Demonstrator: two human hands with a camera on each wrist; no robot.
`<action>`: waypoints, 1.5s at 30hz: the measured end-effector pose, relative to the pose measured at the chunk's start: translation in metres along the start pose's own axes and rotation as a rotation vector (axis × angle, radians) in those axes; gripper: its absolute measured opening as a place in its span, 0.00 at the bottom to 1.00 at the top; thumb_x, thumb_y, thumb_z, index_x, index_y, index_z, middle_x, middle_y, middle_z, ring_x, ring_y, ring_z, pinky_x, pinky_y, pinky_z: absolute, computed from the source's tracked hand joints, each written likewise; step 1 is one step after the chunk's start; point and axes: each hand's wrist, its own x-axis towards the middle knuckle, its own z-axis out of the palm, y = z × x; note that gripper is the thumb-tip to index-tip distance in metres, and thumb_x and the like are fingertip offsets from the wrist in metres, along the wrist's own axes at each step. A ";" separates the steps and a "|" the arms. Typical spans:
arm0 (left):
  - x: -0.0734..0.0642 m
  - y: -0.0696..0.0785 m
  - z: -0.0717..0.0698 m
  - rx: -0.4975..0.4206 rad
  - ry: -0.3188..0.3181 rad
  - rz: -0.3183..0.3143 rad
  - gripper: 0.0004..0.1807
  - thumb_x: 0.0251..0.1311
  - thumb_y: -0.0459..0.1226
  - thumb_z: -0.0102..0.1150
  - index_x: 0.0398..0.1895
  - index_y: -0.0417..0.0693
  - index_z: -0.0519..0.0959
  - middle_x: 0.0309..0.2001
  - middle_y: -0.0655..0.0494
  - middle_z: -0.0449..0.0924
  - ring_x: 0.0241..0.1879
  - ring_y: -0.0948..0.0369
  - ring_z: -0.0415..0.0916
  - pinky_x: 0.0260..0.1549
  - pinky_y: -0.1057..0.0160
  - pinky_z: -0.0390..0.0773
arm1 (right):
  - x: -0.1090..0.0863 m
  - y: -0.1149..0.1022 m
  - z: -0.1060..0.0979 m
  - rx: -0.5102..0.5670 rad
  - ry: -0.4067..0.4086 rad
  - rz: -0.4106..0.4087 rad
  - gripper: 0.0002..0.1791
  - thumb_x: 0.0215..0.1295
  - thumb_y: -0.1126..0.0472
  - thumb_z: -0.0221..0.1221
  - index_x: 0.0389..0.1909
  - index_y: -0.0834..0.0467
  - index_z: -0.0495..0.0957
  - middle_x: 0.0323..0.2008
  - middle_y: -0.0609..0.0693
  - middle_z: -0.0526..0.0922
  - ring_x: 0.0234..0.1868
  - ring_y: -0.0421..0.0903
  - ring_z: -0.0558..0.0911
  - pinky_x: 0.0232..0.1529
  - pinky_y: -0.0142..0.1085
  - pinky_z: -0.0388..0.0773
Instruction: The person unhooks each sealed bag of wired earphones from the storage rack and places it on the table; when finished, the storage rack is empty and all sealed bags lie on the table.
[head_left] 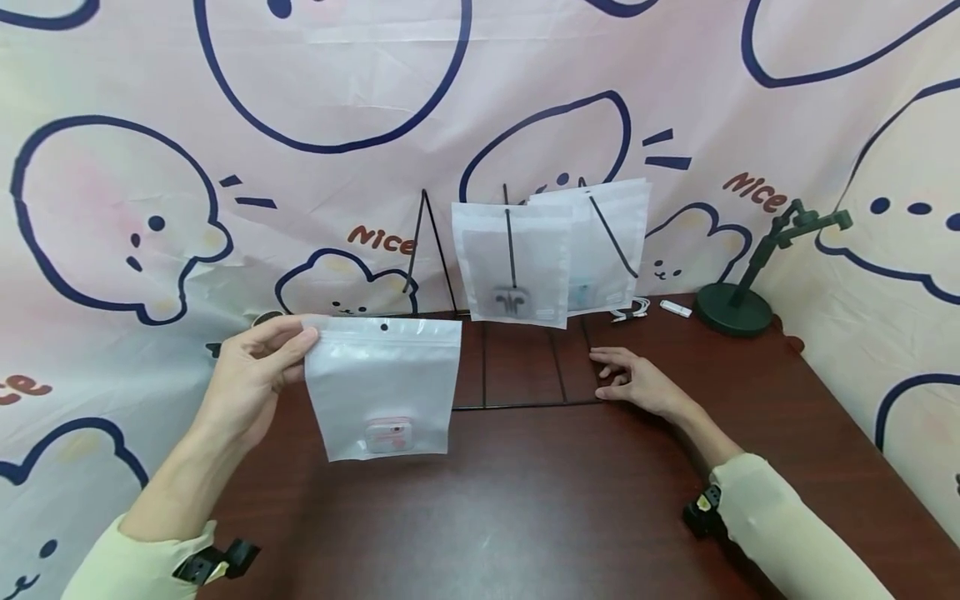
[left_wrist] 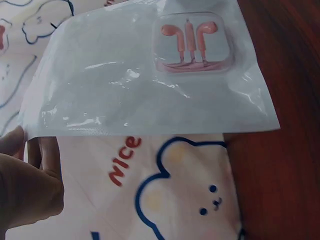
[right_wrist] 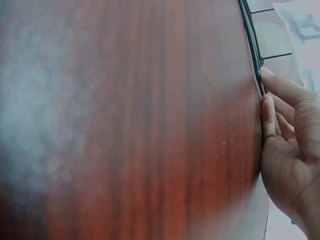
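Note:
My left hand (head_left: 247, 383) pinches the upper left corner of a white zip bag (head_left: 382, 375), holding it up left of the rack. Inside, low in the bag, lies a clear square case with pink earphones (left_wrist: 190, 42). The thumb and fingers of my right hand (head_left: 641, 383) grip the front right corner of a black wire display rack (head_left: 525, 406). Two more white bags hang on the rack: a front one (head_left: 502, 242) with dark earphones in its case, and one behind it (head_left: 615, 242) to the right. The rack's left upright prong bears no bag.
A dark green stand (head_left: 733, 308) with a jointed arm is at the back right of the brown table (head_left: 487, 508). A white cable (head_left: 633, 310) and a small white stick-shaped item (head_left: 676, 308) lie beside it. A cartoon-print cloth (head_left: 337, 192) hangs behind.

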 end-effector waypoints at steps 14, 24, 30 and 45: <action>0.034 -0.038 -0.032 0.154 0.103 -0.152 0.13 0.68 0.43 0.69 0.52 0.51 0.85 0.47 0.63 0.82 0.41 0.68 0.81 0.40 0.73 0.84 | 0.000 0.000 -0.001 0.004 -0.004 0.012 0.38 0.65 0.62 0.71 0.75 0.61 0.69 0.70 0.58 0.70 0.53 0.50 0.78 0.47 0.31 0.79; 0.060 -0.066 -0.045 0.213 0.168 -0.231 0.20 0.69 0.48 0.66 0.59 0.51 0.79 0.50 0.63 0.77 0.42 0.67 0.80 0.40 0.75 0.82 | 0.006 0.002 0.000 0.004 -0.011 0.015 0.38 0.66 0.60 0.71 0.75 0.59 0.70 0.69 0.58 0.70 0.53 0.50 0.78 0.47 0.32 0.79; 0.081 -0.086 -0.040 0.292 0.190 -0.306 0.30 0.72 0.50 0.62 0.70 0.45 0.73 0.49 0.63 0.77 0.45 0.66 0.79 0.41 0.75 0.82 | 0.002 0.001 -0.001 0.006 -0.008 0.027 0.38 0.65 0.61 0.72 0.74 0.59 0.70 0.69 0.57 0.71 0.52 0.50 0.78 0.46 0.31 0.80; 0.113 -0.131 -0.031 0.339 0.249 -0.419 0.29 0.76 0.48 0.57 0.75 0.46 0.71 0.62 0.50 0.75 0.48 0.62 0.79 0.51 0.64 0.81 | -0.001 -0.001 0.000 0.011 0.006 -0.001 0.38 0.65 0.62 0.72 0.73 0.64 0.70 0.69 0.61 0.70 0.48 0.51 0.79 0.44 0.30 0.79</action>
